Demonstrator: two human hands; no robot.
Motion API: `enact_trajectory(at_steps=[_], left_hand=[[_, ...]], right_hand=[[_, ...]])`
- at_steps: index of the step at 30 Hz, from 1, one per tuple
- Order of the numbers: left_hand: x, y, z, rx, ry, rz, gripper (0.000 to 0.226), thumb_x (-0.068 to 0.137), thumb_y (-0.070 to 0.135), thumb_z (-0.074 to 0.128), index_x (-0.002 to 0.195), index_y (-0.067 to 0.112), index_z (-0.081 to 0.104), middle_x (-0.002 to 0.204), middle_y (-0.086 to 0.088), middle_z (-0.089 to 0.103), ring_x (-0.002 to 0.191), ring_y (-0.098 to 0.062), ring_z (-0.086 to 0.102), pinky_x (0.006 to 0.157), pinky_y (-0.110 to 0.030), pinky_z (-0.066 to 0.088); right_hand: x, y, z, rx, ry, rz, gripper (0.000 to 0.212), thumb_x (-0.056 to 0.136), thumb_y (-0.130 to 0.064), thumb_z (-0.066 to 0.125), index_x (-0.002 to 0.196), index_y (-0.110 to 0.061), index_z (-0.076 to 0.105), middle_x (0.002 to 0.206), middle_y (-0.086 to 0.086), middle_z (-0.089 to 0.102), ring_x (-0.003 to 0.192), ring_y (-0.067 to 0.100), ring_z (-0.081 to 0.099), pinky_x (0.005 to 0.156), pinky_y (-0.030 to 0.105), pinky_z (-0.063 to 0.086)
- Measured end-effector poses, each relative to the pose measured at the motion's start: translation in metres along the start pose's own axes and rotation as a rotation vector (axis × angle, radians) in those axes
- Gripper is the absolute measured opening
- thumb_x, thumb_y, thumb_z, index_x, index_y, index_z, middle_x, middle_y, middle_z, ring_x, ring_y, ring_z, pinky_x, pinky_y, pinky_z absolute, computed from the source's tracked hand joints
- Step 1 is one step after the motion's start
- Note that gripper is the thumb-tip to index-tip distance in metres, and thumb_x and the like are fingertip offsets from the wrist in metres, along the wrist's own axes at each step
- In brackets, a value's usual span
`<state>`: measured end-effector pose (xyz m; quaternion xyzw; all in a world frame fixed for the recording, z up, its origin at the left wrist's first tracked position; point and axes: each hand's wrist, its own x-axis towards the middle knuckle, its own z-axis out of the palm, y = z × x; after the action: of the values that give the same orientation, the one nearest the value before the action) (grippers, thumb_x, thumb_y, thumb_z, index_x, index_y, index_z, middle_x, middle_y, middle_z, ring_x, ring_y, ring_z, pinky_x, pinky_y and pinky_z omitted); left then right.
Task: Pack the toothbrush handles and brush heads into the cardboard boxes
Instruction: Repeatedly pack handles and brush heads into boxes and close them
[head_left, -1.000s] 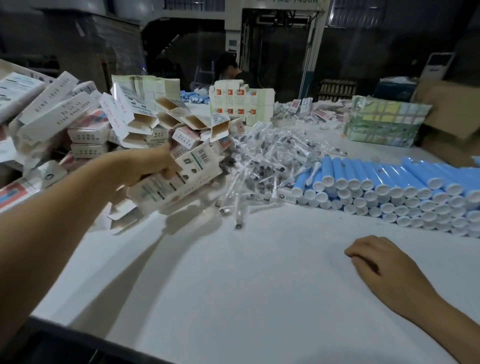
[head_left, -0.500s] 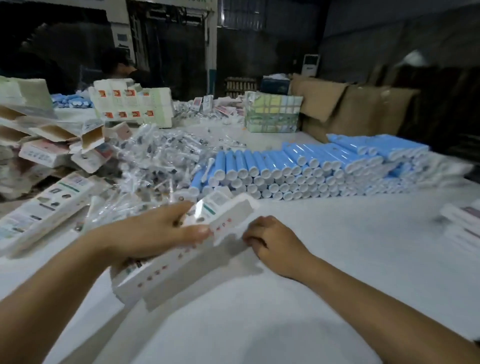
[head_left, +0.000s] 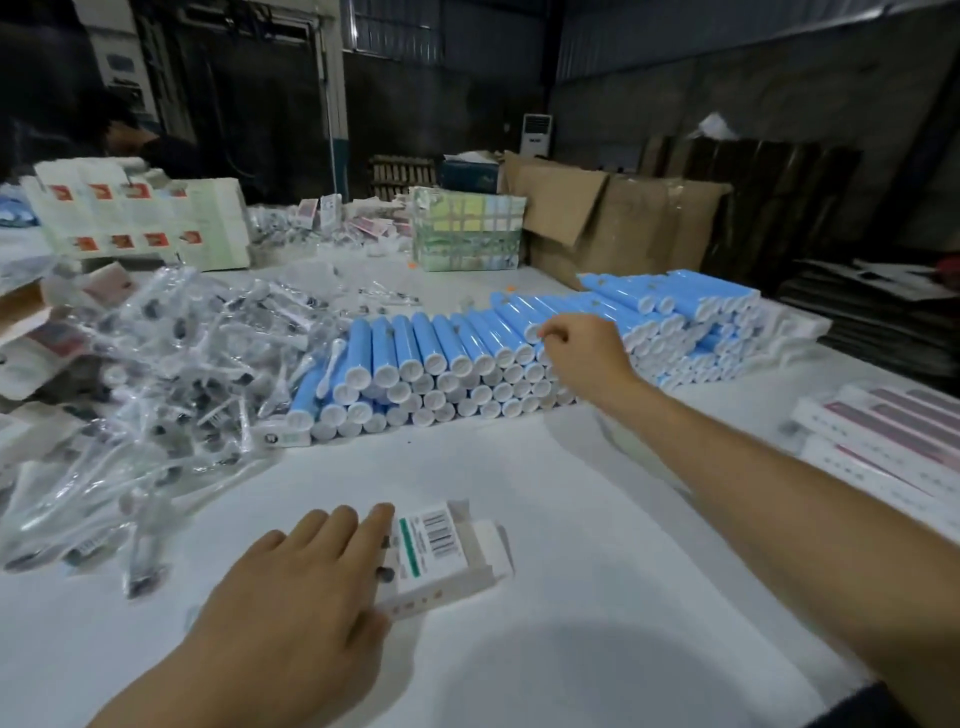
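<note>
Item: one cardboard box (head_left: 447, 556), white, barcode panel up, end flap open toward the right; lies flat on the white table (head_left: 571, 519) near the front edge, nothing seen inside it. Left hand (head_left: 301, 587) rests on its near end, fingers straight and close together, thumb against the box's lower side, pinning rather than gripping. Right hand (head_left: 582, 353) is at the top row of the blue toothbrush handles (head_left: 441, 348), which are stacked in tiers with white end caps facing the camera; fingertips curled in a pinch at one cap, though whether they have hold of it cannot be told. Brush heads (head_left: 171, 374): loose heap of clear sachets, left of the handles and touching them. Finished boxes (head_left: 883, 436): a few lying at the right edge. Folded box stock (head_left: 140, 218) and brown cartons (head_left: 613, 218) stand at the back. Progress: judged early for this unit, with handle and head both yet to go in; large stock remains. Against half a second earlier: the box was then held up between both hands; now it lies on the table under the left hand alone, and the right has reached away to the handle stack.
</note>
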<state>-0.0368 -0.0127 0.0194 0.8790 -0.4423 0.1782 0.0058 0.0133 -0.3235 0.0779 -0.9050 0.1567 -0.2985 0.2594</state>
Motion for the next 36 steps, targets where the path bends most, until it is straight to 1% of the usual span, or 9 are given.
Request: enact_trajectory(at_steps=[3, 12, 16, 21, 23, 25, 28, 34, 36], left_hand=[[0.001, 0.000, 0.013, 0.006, 0.150, 0.045, 0.068, 0.061, 0.052, 0.041, 0.101, 0.008, 0.074, 0.071, 0.006, 0.062, 0.057, -0.015, 0.061, 0.043, -0.023, 0.043], [0.011, 0.002, 0.028, 0.051, 0.158, 0.013, 0.078, 0.070, 0.072, 0.033, 0.089, 0.011, 0.076, 0.063, 0.002, 0.060, 0.053, -0.016, 0.059, 0.044, -0.018, 0.045], [0.015, 0.003, 0.027, 0.064, 0.100, 0.006, 0.078, 0.071, 0.072, 0.033, 0.092, 0.011, 0.076, 0.065, 0.003, 0.061, 0.054, -0.016, 0.059, 0.044, -0.019, 0.045], [0.012, 0.004, 0.024, 0.102, 0.042, 0.007, 0.080, 0.074, 0.073, 0.032, 0.098, 0.010, 0.074, 0.070, 0.003, 0.063, 0.059, -0.016, 0.061, 0.043, -0.023, 0.047], [0.011, 0.006, 0.020, 0.103, 0.009, -0.012, 0.078, 0.075, 0.072, 0.032, 0.100, 0.011, 0.074, 0.072, 0.004, 0.063, 0.060, -0.015, 0.061, 0.043, -0.026, 0.049], [0.010, 0.007, 0.017, 0.100, -0.001, -0.022, 0.076, 0.077, 0.069, 0.031, 0.103, 0.011, 0.072, 0.075, 0.006, 0.063, 0.062, -0.016, 0.062, 0.045, -0.027, 0.049], [0.007, 0.008, 0.013, 0.092, -0.010, -0.078, 0.075, 0.078, 0.067, 0.031, 0.106, 0.009, 0.069, 0.076, 0.003, 0.062, 0.065, -0.020, 0.062, 0.047, -0.031, 0.049], [0.006, 0.005, 0.005, 0.021, 0.033, -0.219, 0.116, 0.064, 0.080, -0.026, 0.146, 0.018, 0.029, 0.122, 0.005, 0.050, 0.109, -0.018, 0.050, 0.082, -0.031, 0.042], [0.004, 0.006, 0.005, -0.011, 0.056, -0.252, 0.109, 0.069, 0.082, -0.015, 0.146, 0.018, 0.028, 0.122, 0.003, 0.050, 0.110, -0.020, 0.048, 0.082, -0.032, 0.040]], right_hand=[[0.068, 0.013, -0.011, -0.226, 0.066, 0.007, 0.026, 0.089, -0.002, 0.044, 0.097, 0.001, 0.069, 0.104, 0.020, 0.067, 0.097, 0.034, 0.059, 0.077, 0.032, 0.044], [0.151, 0.061, -0.008, -0.919, -0.168, 0.246, 0.032, 0.097, -0.023, 0.044, 0.121, -0.007, 0.056, 0.130, 0.015, 0.054, 0.121, 0.035, 0.048, 0.103, 0.043, 0.036], [0.158, 0.065, -0.016, -0.956, -0.178, 0.216, 0.024, 0.087, -0.021, 0.059, 0.107, -0.008, 0.063, 0.114, 0.012, 0.062, 0.105, 0.032, 0.058, 0.085, 0.036, 0.046], [0.151, 0.064, -0.036, -0.751, -0.215, 0.269, 0.024, 0.083, -0.027, 0.067, 0.092, -0.006, 0.061, 0.107, 0.017, 0.062, 0.094, 0.033, 0.058, 0.072, 0.032, 0.045], [0.143, 0.058, -0.044, -0.609, -0.102, 0.212, 0.035, 0.088, -0.032, 0.063, 0.110, -0.005, 0.059, 0.119, 0.021, 0.059, 0.103, 0.036, 0.057, 0.079, 0.036, 0.047], [0.125, 0.043, -0.053, -0.340, -0.016, 0.169, 0.071, 0.087, -0.026, 0.063, 0.147, -0.013, 0.027, 0.124, 0.022, 0.055, 0.102, 0.037, 0.057, 0.075, 0.035, 0.046], [0.073, 0.014, -0.066, 0.235, 0.060, 0.164, 0.100, 0.080, -0.011, 0.062, 0.150, -0.034, -0.006, 0.107, 0.015, 0.056, 0.059, 0.027, 0.063, 0.041, 0.024, 0.043], [-0.084, -0.013, -0.036, 0.942, 0.004, 0.192, 0.097, 0.074, -0.008, 0.066, 0.148, -0.037, 0.010, 0.061, 0.004, 0.065, 0.038, 0.021, 0.054, 0.036, 0.024, 0.043], [-0.117, -0.020, -0.014, 1.012, 0.008, 0.218, 0.085, 0.080, -0.003, 0.064, 0.146, -0.029, 0.018, 0.059, 0.000, 0.066, 0.039, 0.020, 0.056, 0.037, 0.025, 0.044]])
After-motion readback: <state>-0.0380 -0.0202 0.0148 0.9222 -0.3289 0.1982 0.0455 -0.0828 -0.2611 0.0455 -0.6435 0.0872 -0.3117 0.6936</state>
